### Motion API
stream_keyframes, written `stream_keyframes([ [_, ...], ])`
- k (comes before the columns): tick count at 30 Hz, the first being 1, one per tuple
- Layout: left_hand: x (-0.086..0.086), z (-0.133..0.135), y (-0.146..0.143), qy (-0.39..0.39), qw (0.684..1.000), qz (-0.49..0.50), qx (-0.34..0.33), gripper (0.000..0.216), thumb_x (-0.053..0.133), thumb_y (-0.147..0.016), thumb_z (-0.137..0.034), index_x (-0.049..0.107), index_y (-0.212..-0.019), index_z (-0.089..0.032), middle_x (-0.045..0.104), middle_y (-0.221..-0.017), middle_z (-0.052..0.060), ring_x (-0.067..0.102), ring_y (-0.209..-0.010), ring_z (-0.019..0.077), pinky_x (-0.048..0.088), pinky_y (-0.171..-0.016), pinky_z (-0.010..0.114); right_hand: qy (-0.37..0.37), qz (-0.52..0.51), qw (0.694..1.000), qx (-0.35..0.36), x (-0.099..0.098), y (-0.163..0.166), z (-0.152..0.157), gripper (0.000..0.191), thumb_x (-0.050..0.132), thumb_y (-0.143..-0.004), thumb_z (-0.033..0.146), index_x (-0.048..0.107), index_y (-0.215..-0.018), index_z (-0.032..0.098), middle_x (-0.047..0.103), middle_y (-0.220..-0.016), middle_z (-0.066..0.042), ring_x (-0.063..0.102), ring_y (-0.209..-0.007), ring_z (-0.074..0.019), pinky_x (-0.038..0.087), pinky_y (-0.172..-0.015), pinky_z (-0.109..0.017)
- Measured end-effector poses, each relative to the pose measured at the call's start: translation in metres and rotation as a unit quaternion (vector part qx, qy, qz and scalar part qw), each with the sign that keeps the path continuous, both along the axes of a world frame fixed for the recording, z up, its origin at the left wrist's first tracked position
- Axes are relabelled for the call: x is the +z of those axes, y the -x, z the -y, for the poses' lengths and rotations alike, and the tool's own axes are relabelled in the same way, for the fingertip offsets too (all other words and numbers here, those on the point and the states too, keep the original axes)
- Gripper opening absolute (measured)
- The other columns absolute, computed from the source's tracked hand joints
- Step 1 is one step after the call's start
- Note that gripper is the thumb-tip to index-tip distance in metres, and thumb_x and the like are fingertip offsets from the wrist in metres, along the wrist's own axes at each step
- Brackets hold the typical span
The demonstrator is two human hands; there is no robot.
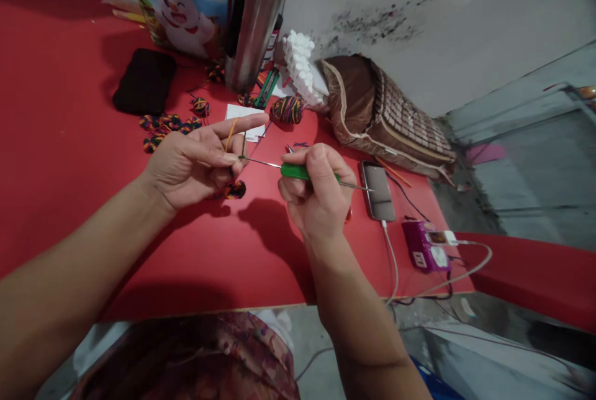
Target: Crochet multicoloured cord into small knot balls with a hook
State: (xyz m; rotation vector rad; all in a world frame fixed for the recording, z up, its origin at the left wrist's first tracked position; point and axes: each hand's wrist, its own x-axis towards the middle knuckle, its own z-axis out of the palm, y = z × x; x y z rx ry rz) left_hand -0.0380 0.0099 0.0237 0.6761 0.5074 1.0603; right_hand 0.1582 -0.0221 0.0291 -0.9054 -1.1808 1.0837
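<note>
My right hand (321, 192) grips a crochet hook by its green handle (295, 171), its thin metal shaft pointing left. The hook's tip meets the work at the fingertips of my left hand (200, 154). There the thumb and a finger pinch a small piece of yarn work, while multicoloured yarn (231, 134) runs up over the raised index finger. Below the left fingers hangs or lies a dark multicoloured crocheted piece (235, 189); whether it joins the pinched work I cannot tell. A ball of multicoloured yarn (287, 110) rests beyond my hands.
Crocheted pieces (162, 128), a black pouch-like object (144, 81) and a steel flask (257, 27) are at the left and back. A brown quilted bag (386, 114) lies back right. A phone (377, 190) with a cable and a purple box (424, 246) sit at right.
</note>
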Motion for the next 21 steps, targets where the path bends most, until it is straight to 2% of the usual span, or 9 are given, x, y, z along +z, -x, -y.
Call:
stream_keyframes([
  [3, 0.006, 0.0, 0.0019, 0.014, 0.999, -0.006, -0.051, 0.058, 0.077, -0.068, -0.001, 0.085, -0.124, -0.013, 0.068, -0.068, 0.001, 0.055, -0.05, 0.0109, 0.056, -0.057, 0.027, 0.008, -0.009, 1.0, 0.011, -0.0002, -0.001, -0.0006, 0.054, 0.078, -0.094, 0.074, 0.074, -0.075, 0.023, 0.041, -0.051, 0.009, 0.033, -0.04, -0.0056, 0.025, -0.038, -0.021],
  [14, 0.0016, -0.002, 0.0033, 0.016, 0.998, -0.017, -0.063, 0.061, 0.08, -0.067, -0.007, 0.084, -0.127, -0.017, 0.066, -0.07, 0.001, 0.058, -0.053, 0.0119, 0.037, -0.047, 0.023, 0.008, -0.018, 1.0, 0.003, -0.0011, -0.0019, -0.0015, 0.047, 0.083, -0.092, 0.067, 0.076, -0.074, 0.023, 0.046, -0.053, 0.007, 0.032, -0.042, -0.0054, 0.023, -0.037, -0.022],
  [21, 0.0068, -0.0001, 0.0011, 0.026, 0.999, 0.009, -0.047, 0.061, 0.08, -0.063, -0.002, 0.083, -0.124, -0.012, 0.067, -0.067, 0.001, 0.058, -0.055, 0.0093, 0.034, -0.045, 0.017, 0.029, -0.04, 0.999, 0.005, 0.0031, 0.0, 0.0005, 0.046, 0.087, -0.089, 0.065, 0.078, -0.076, 0.022, 0.046, -0.051, 0.008, 0.032, -0.04, -0.0049, 0.023, -0.038, -0.02],
])
